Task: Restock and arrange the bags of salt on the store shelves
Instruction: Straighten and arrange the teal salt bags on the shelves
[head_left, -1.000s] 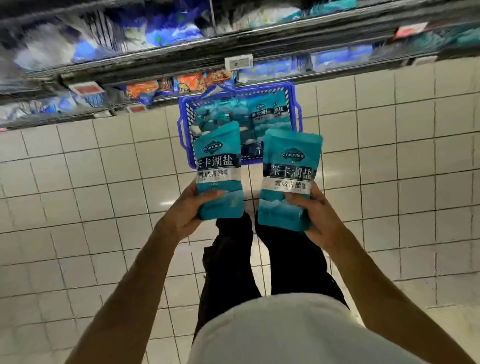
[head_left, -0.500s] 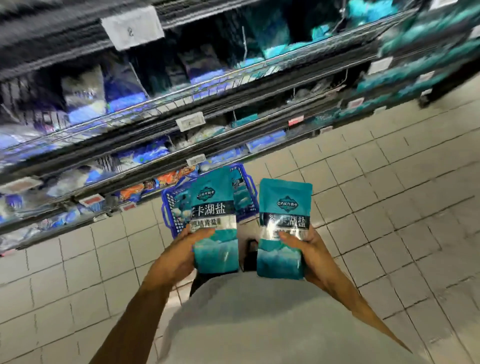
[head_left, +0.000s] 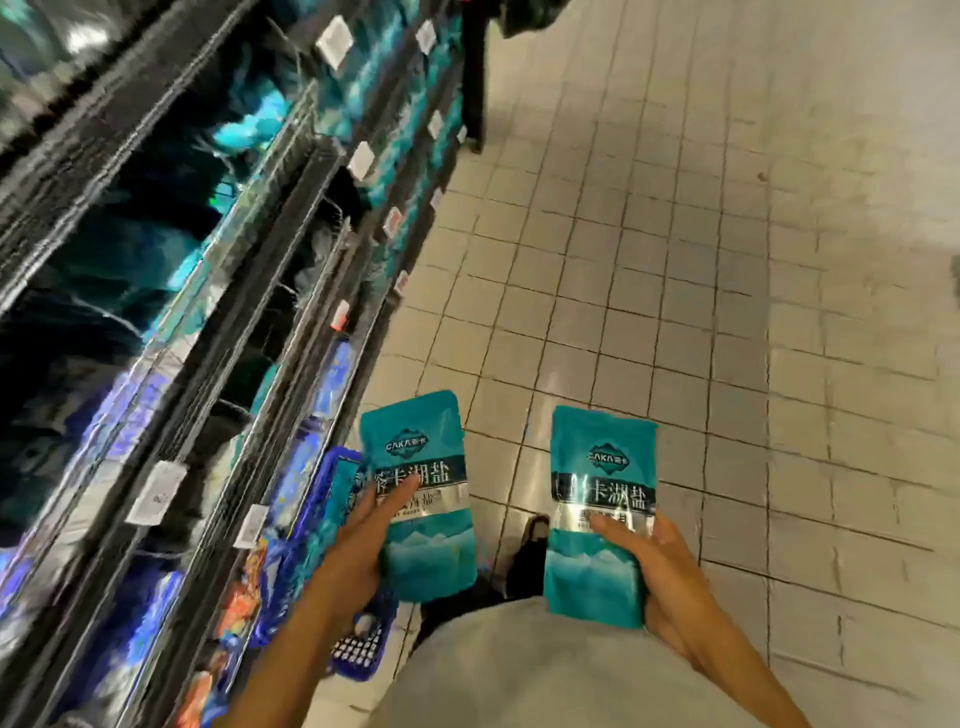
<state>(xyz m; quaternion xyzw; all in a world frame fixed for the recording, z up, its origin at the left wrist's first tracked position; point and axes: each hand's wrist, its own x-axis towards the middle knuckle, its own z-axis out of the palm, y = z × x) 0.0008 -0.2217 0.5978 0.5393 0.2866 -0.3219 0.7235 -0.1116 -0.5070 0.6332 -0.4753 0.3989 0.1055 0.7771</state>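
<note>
**In the aisle, a salt bag in each hand**

Beside the shelves (head_left: 218, 291), over a tiled floor (head_left: 675, 260), a person holds two teal salt bags upright at waist height, labels facing the camera. The left hand (head_left: 358, 551) grips the left bag (head_left: 418, 493) from its left edge, the thumb laid flat across the silver label band and the other fingers hidden behind the pack. The right hand (head_left: 660, 577) holds the right bag (head_left: 602, 514) from below and behind; its thumb presses across the front under the label, and the remaining fingers lie together along the bag's right edge. The bags are apart, with floor and a dark shoe (head_left: 530, 551) showing between them. A blue basket (head_left: 358, 649) sits on the floor just under the left forearm, against the shelf foot. The shelves, blurred, run up the left side with white price tags (head_left: 156, 491) on their rails and teal and blue packs behind them.
</note>
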